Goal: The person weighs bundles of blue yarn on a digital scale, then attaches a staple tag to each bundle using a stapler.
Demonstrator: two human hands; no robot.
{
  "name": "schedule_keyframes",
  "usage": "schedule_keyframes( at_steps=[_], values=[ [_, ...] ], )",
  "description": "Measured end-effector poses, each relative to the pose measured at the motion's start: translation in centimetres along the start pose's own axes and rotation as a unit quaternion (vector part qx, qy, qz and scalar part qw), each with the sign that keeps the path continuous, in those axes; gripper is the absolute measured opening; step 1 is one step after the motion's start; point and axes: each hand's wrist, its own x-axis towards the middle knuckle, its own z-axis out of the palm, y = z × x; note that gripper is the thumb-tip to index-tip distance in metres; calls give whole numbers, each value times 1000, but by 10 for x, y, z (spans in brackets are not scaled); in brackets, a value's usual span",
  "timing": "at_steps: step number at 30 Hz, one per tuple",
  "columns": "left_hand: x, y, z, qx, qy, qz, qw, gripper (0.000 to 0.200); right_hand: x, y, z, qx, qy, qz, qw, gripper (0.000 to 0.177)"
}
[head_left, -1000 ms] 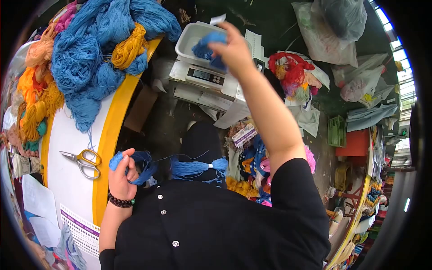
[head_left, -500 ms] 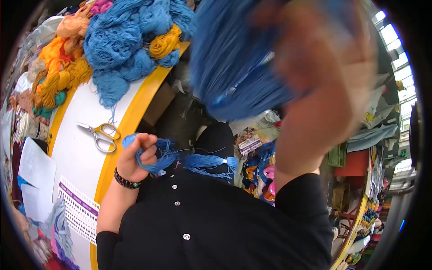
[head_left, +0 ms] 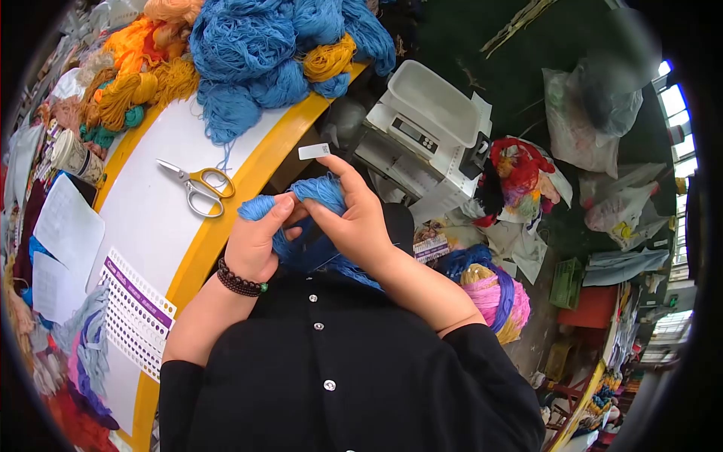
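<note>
My left hand (head_left: 256, 233) is closed round one end of a blue yarn skein (head_left: 320, 192), thumb on top. Close beside it, my right hand (head_left: 350, 215) pinches the same skein between thumb and fingers. A small white label (head_left: 313, 151) sticks out at the tip of a raised right finger. Loose blue strands hang below both hands toward my lap. On the table to the left lie scissors (head_left: 197, 187) with yellow and grey handles, blades apart. A large heap of blue yarn (head_left: 245, 45) rests at the table's far end.
The white table (head_left: 151, 203) has a yellow edge. Orange and mustard yarn (head_left: 135, 94), papers (head_left: 71, 218) and a sticker sheet (head_left: 135, 313) lie at left. A scale (head_left: 433, 105) stands ahead; a pink bundle (head_left: 501, 297), bags (head_left: 587, 124) and a green crate (head_left: 565, 284) are right.
My right hand has come down from the upper right and now meets my left hand at the skein. The large blurred blue bundle is gone from the front, and the scale shows.
</note>
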Motion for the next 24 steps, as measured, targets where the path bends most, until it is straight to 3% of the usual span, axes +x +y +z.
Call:
schedule_keyframes(
  at_steps=[4, 10, 12, 18, 21, 22, 24],
  values=[
    [-1, -6, -4, 71, 33, 75, 994, 17, -5, -7, 4, -77, -29, 11, 997, 54],
    [-1, -8, -6, 75, 35, 102, 991, 10, -8, -10, 6, -120, -35, -6, 992, 55],
    [-3, -8, -8, 75, 42, 102, 991, 10, -5, -9, 5, -16, -30, 28, 999, 57],
    [-9, 9, -23, 59, 57, 110, 991, 6, -1, -3, 0, 78, -56, 75, 993, 61],
    [-14, 24, -44, -32, 28, 85, 995, 12, 1, -1, -8, 106, -76, 84, 988, 62],
    [-19, 38, -48, -103, 18, 107, 989, 15, 3, 0, -13, 128, -75, 83, 985, 63],
    [-26, 76, -97, -107, -59, 169, 978, 23, 11, -4, -36, 130, -100, 121, 979, 63]
  ],
)
